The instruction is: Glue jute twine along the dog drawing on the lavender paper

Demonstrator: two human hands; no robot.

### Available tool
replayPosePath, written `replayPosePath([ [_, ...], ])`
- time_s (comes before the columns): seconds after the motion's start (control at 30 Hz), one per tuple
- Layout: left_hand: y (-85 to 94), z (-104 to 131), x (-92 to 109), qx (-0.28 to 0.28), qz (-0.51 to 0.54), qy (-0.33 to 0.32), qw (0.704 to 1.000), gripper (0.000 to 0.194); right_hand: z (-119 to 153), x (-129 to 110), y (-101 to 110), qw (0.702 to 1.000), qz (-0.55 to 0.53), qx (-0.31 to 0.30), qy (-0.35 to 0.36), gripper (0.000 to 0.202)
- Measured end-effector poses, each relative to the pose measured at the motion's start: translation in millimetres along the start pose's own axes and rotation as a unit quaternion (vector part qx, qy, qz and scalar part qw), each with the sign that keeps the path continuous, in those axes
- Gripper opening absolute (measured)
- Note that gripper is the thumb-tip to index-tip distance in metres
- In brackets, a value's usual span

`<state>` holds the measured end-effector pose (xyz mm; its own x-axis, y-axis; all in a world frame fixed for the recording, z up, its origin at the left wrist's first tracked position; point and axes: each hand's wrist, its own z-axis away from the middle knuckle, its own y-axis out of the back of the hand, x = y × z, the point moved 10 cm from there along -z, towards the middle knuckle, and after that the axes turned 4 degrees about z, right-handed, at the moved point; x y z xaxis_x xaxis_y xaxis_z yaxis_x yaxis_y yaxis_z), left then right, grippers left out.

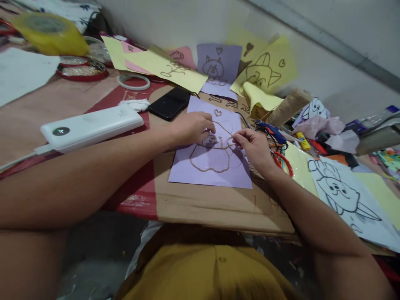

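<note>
A sheet of purple paper point(181, 168) lies in front of me, bearing an animal figure outlined in brown twine point(210, 169) and a small heart near its top. My left hand point(197, 127) rests on the sheet's upper left, fingers bent and a little apart, their tips touching the paper beside the figure's head. On the right side, my right hand point(254, 148) pinches the twine between thumb and forefinger at the head's edge. A stretch of twine runs between the two hands. Parts of the face are hidden by my left fingers.
Left of the sheet are a black phone point(170, 103) and a white power bank point(93, 127) with a cable. A blue glue gun point(271, 131), red-handled scissors point(286, 162) and a twine roll point(290, 106) crowd the right. Finished twine pictures point(215, 68) lean against the wall.
</note>
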<state>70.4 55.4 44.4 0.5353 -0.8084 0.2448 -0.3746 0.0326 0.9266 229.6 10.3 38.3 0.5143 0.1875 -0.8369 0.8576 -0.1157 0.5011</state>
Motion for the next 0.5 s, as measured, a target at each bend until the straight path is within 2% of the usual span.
replayPosePath([
  [0.17,-8.9,-1,1,-0.028,-0.014,-0.029,0.999,0.034,7,3,-4,1.000,-0.016,-0.012,-0.007,0.018],
  [0.27,-9.2,-1,-1,-0.027,0.007,-0.024,0.999,0.035,6,15,-8,0.992,-0.107,-0.026,-0.062,0.021],
  [0.33,-3.8,-1,-3,0.008,0.033,-0.020,0.999,0.034,5,25,-13,0.972,-0.203,-0.034,-0.114,0.026],
  [0.43,16.1,2,-6,0.124,0.083,0.003,0.989,0.033,5,32,-17,0.939,-0.302,-0.041,-0.160,0.029],
  [0.5,28.1,7,-5,0.192,0.118,0.024,0.974,0.024,5,32,-19,0.924,-0.339,-0.046,-0.170,0.031],
])
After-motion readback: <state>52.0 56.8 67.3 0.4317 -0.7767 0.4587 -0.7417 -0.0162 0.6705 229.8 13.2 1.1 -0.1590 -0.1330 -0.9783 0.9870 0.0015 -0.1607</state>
